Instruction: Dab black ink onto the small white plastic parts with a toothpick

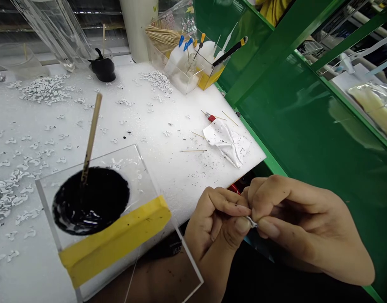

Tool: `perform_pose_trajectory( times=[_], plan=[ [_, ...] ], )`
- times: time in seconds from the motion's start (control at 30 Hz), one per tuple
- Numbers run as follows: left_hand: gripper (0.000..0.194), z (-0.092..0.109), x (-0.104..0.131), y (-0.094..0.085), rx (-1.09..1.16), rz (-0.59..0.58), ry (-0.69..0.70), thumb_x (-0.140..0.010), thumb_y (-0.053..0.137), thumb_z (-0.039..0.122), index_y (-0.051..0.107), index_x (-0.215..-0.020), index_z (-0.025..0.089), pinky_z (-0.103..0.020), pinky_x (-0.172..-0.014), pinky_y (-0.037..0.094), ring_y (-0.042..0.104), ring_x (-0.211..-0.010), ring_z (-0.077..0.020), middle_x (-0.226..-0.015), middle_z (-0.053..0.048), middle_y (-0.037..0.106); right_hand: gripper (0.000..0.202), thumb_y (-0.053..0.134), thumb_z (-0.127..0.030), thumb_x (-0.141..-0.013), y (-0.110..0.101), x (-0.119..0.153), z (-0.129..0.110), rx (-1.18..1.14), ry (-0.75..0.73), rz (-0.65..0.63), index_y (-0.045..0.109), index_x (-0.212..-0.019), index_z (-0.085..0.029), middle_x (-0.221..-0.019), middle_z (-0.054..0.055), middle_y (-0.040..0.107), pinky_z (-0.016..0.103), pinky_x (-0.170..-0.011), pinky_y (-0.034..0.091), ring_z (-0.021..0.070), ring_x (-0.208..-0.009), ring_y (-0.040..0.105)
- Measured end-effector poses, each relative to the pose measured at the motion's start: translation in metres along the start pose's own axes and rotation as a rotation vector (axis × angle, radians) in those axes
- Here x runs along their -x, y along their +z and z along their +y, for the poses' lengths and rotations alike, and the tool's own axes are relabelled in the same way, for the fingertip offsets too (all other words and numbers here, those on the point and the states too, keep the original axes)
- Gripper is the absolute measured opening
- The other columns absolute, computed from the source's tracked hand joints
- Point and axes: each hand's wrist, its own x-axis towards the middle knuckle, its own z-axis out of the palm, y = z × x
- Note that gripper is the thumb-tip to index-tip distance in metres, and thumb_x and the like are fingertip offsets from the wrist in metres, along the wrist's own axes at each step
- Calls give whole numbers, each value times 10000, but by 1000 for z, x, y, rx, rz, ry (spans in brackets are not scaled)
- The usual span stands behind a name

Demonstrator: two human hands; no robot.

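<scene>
I see L hand (226, 237) & R hand (310, 231) pinching sm. pale part (253, 222); prob. close-handling step, nxt needs steadiness.

A white tabletop (161, 168) fills the left side of the room in front of me, brightest around its middle, its far right corner close against a glossy green panel (269, 113). I see a pale smear of reflected light on that green. A slanting green post (277, 54) rises from there, and past the frame's openings stands cluttered shelving, partly blurred. At the upper left, dark, shiny horizontal bands (100, 21) back the table.
</scene>
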Motion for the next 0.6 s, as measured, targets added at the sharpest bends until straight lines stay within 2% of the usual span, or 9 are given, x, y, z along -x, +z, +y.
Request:
perform_pose_trajectory(
  times=[0.13, 0.43, 0.6],
  plan=[
    [52, 3, 2, 0, 8, 12, -26, -1085, 734, 309, 733, -1034, 302, -383, -1067, 570, 707, -1089, -180, -1088, 12, 679, 224, 823, -451, -979, 1, -1, 0, -16, 13, -14, 748, -826, -306, -603, -15, 583, 268, -468, 393, 115, -518, 464],
    [63, 4, 0, 2, 24, 20, -11, -1070, 757, 286, 755, -1008, 298, -310, -1006, 589, 711, -1010, -139, -1051, 23, 679, 191, 842, -421, -969, -3, -1, 3, -46, 67, -41, 754, -861, -289, -621, -38, 577, 233, -491, 384, 86, -517, 450],
    [77, 6, 1, 1, 64, -9, -71, -1077, 740, 281, 762, -1014, 320, -370, -1036, 602, 728, -1016, -161, -1078, 20, 690, 205, 855, -446, -955, -5, 3, 1, -47, 89, -62, 765, -854, -292, -610, -25, 576, 251, -489, 396, 104, -528, 471]
  ],
)
